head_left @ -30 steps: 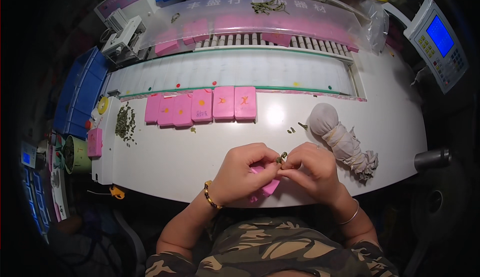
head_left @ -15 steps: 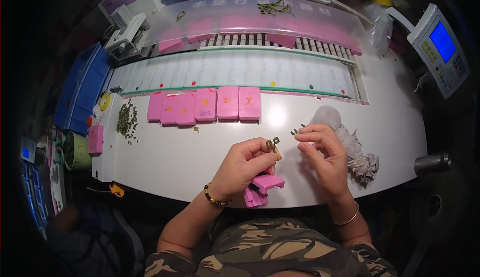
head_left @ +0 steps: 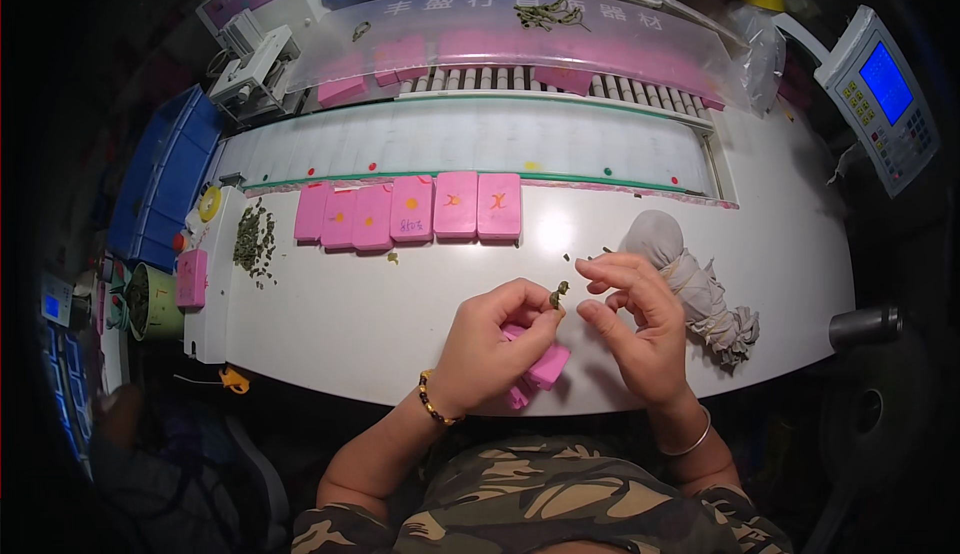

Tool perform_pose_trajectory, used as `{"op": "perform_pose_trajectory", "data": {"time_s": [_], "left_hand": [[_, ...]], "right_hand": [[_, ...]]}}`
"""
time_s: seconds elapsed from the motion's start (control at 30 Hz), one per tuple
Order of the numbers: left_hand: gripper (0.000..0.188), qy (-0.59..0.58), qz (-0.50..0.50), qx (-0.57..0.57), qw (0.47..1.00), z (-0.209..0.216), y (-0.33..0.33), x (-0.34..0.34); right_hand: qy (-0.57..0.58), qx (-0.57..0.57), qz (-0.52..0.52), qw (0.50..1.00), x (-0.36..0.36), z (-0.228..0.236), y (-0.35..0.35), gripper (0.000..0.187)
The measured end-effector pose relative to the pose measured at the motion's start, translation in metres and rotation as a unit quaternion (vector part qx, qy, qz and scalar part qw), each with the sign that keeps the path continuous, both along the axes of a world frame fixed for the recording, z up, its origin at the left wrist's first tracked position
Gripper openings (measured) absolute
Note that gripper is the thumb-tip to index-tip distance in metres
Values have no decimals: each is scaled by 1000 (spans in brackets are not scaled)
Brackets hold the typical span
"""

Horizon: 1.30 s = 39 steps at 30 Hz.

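My left hand is closed, its thumb and forefinger pinching a small dark green wax piece that points up. A pink rubber mold with a notched edge shows below that hand, partly hidden by it; I cannot tell whether the other fingers grip it. My right hand hovers just right of the wax piece with thumb and fingers apart and nothing visible between them. Tiny dark green bits lie on the white table beyond its fingertips. A grey-white cloth bundle, tied like a pouch, lies beside the right hand.
Several pink molds stand in a row before a white conveyor belt. Green crumbs lie at left near a blue bin. Green branching pieces rest on the clear cover. A control panel stands at right.
My left hand has turned, so the wax piece shows more edge-on and less of the mold is visible. My right hand has shifted slightly left. The belt's coloured dots have moved left.
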<state>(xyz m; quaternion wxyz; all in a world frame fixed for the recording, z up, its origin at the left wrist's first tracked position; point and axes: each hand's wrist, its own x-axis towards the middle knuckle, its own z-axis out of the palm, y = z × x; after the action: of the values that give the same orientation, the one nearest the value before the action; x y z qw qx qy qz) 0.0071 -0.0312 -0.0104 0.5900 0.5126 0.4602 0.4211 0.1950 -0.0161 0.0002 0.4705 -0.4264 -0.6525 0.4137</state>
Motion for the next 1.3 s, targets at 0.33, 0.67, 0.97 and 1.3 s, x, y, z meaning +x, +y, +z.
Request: {"op": "perform_pose_trajectory", "data": {"time_s": [0.33,0.67,0.97,1.3], "left_hand": [[12,274,68,340,897,5,3,3],[19,351,83,438,824,3,6,2],[11,219,73,314,921,11,3,-1],[14,273,80,374,883,17,5,-2]], "right_hand": [[2,-23,37,999,-8,1,-4,43],[26,-47,40,998,-8,2,-6,31],[72,-120,57,989,-2,2,-6,28],[94,-100,54,989,-4,-3,-4,29]]}}
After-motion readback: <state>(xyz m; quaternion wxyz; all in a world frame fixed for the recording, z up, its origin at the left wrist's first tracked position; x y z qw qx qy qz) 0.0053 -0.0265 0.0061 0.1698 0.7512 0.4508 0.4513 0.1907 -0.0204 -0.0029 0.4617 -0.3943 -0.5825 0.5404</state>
